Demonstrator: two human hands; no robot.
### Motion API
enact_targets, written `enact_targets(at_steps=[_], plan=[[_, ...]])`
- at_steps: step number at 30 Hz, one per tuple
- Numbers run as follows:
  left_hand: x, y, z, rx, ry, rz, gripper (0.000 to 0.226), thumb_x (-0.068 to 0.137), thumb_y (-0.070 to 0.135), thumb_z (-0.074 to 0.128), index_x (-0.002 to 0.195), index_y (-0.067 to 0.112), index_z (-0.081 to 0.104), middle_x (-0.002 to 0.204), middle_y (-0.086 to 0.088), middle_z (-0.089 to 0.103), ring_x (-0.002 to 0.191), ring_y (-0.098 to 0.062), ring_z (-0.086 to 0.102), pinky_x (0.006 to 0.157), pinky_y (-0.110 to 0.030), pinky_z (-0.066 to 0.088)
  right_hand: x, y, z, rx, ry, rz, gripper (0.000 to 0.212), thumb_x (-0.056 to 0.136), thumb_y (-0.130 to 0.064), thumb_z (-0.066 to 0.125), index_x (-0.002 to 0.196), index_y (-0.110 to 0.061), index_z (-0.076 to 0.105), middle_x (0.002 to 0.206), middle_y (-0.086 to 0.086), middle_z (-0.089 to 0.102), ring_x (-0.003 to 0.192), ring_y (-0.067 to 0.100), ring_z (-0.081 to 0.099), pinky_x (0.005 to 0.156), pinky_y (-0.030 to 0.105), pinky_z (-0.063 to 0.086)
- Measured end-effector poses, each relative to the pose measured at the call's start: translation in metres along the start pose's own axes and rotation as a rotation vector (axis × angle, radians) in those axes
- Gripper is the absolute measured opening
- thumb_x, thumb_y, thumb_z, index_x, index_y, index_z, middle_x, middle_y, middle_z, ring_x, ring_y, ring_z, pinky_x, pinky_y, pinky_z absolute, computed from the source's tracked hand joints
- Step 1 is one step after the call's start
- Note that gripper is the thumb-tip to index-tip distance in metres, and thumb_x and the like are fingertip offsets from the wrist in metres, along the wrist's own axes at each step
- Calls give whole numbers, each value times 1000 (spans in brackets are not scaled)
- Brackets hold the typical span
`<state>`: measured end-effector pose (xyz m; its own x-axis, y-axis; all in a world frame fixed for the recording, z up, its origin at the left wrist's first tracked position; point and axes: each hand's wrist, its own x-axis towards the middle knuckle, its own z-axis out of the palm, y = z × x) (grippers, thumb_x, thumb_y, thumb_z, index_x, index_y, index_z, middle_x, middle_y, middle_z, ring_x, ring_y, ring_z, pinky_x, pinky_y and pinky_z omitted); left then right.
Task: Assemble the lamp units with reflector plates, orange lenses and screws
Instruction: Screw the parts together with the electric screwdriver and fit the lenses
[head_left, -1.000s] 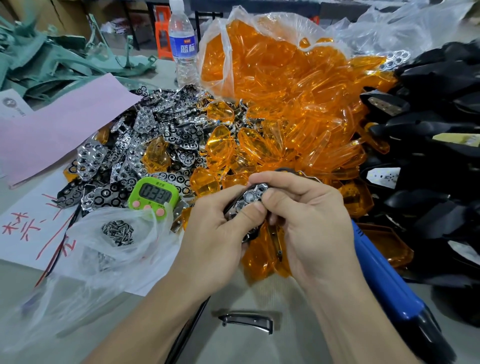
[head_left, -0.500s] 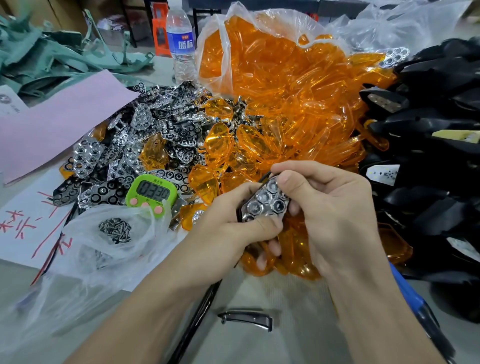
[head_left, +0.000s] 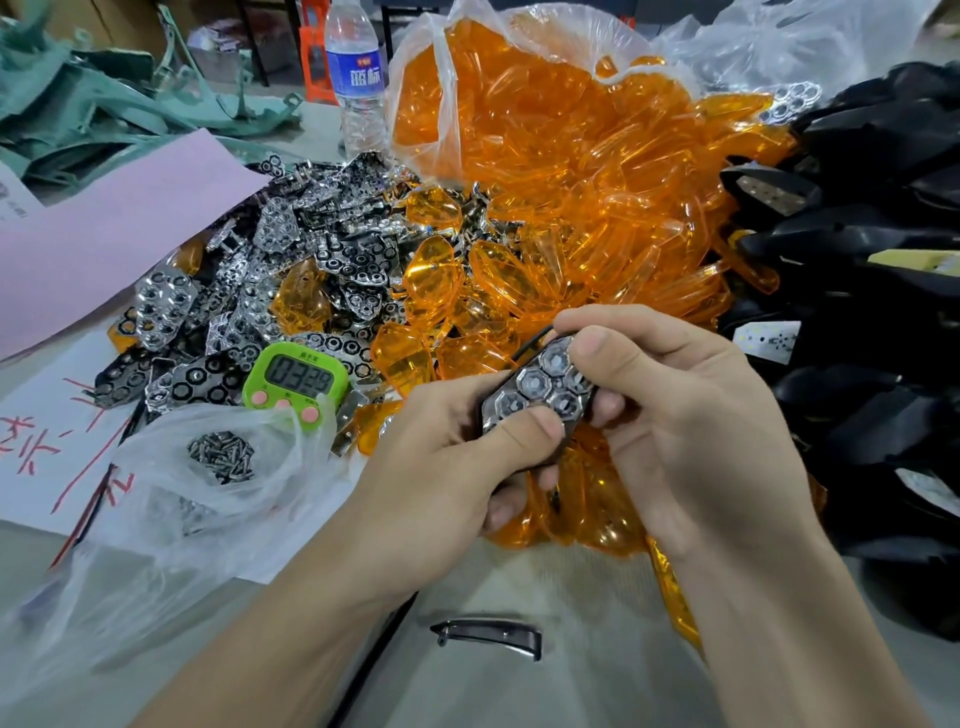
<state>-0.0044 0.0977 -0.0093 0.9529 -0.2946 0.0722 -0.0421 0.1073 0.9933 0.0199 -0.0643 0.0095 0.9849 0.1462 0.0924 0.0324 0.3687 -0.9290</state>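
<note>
1. At the middle of the view, held in the air above the near part of the table (head_left: 519, 686), one lamp unit (head_left: 535, 388) is clamped by both hands. The left hand (head_left: 441, 462) curls round its lower end with the thumb pressed on the face. The right hand (head_left: 691, 415) pinches its upper end, thumb on top.
2. The unit faces up and is tilted. A silvery reflector plate (head_left: 558, 361) of hexagonal cells lies in a dark body.
3. Fingers cover the underside and most of the body. Whether the plate sits fully home cannot be told. A thin dark strand shows at the upper end, too small to identify.
4. Just behind and under the hands lies a heap of orange lenses (head_left: 571, 208), spilling from a clear bag.
5. To the left is a pile of loose reflector plates (head_left: 322, 249). A green timer (head_left: 296, 382) sits at the pile's near edge.
6. Screws (head_left: 223, 457) lie in a thin plastic bag (head_left: 171, 519) near the left forearm.
7. Black housings (head_left: 857, 260) are stacked on the right, cut off by the frame.
8. Farther back stand a water bottle (head_left: 358, 78) and a pink sheet (head_left: 104, 223). A metal clip (head_left: 488, 636) lies between the forearms.
</note>
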Motion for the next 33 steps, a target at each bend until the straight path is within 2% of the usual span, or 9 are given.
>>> enact_targets(at_steps=[4, 6, 9, 14, 20, 22, 24, 28, 33], plan=[[1, -2, 1, 14, 46, 0, 19, 94, 30, 63, 78, 23, 70, 66, -8, 62, 42, -13, 43, 40, -16, 29, 1, 4, -1, -145, -38, -16, 16, 87, -23, 68, 91, -14, 81, 73, 27, 57, 61, 29, 55, 48, 39, 51], [2, -3, 0, 6, 78, -16, 21, 93, 32, 63, 77, 19, 69, 65, -8, 62, 41, -12, 43, 39, -17, 29, 1, 9, 3, -225, -38, -66, 19, 95, -25, 65, 93, -12, 80, 77, 16, 70, 57, 32, 60, 45, 41, 53], [2, -3, 1, 18, 67, -32, 21, 94, 34, 62, 76, 27, 70, 66, -6, 62, 41, -12, 43, 40, -17, 29, 1, 11, 4, -248, -11, -101, 20, 96, -22, 63, 93, -10, 79, 77, 13, 72, 54, 29, 60, 41, 39, 53], [2, -6, 5, 47, 88, -65, 19, 91, 36, 62, 75, 28, 69, 67, -5, 64, 41, -16, 45, 40, -21, 31, 4, 17, 0, -227, 54, -113, 18, 96, -13, 65, 87, -9, 80, 78, 31, 65, 57, 52, 54, 43, 39, 51], [6, -5, -2, 17, 79, -114, 20, 89, 36, 65, 91, 20, 77, 81, -8, 73, 63, -23, 67, 53, -30, 55, 7, 22, -3, -318, 122, -149, 18, 91, -15, 65, 83, -15, 81, 77, 18, 73, 68, 37, 67, 55, 50, 57], [8, -5, -8, 84, 101, -120, 22, 88, 37, 68, 97, 20, 78, 86, -8, 77, 70, -24, 73, 62, -34, 61, 7, 23, -4, -374, 137, -163, 18, 91, -16, 66, 83, -18, 81, 69, 11, 71, 64, 23, 66, 55, 43, 57], [8, -6, -11, 195, 112, -98, 21, 86, 40, 71, 90, 21, 78, 78, -4, 76, 66, -22, 73, 62, -36, 62, 7, 26, -3, -454, 149, -161, 15, 90, -21, 67, 83, -22, 81, 64, -5, 71, 62, 9, 68, 53, 29, 56], [7, -9, -14, 326, 185, -68, 24, 83, 36, 84, 75, 15, 78, 61, 1, 70, 52, -20, 68, 50, -34, 57, 8, 35, 0, -582, 174, -124, 19, 83, -34, 66, 89, -24, 82, 74, -10, 77, 75, 13, 76, 63, 37, 63], [7, -11, -13, 210, 226, -133, 23, 78, 35, 82, 75, 12, 81, 62, -8, 72, 51, -26, 69, 51, -35, 58, 8, 38, 3, -587, 166, -109, 13, 89, -28, 70, 90, -23, 81, 68, -12, 74, 66, 9, 72, 57, 28, 57]])
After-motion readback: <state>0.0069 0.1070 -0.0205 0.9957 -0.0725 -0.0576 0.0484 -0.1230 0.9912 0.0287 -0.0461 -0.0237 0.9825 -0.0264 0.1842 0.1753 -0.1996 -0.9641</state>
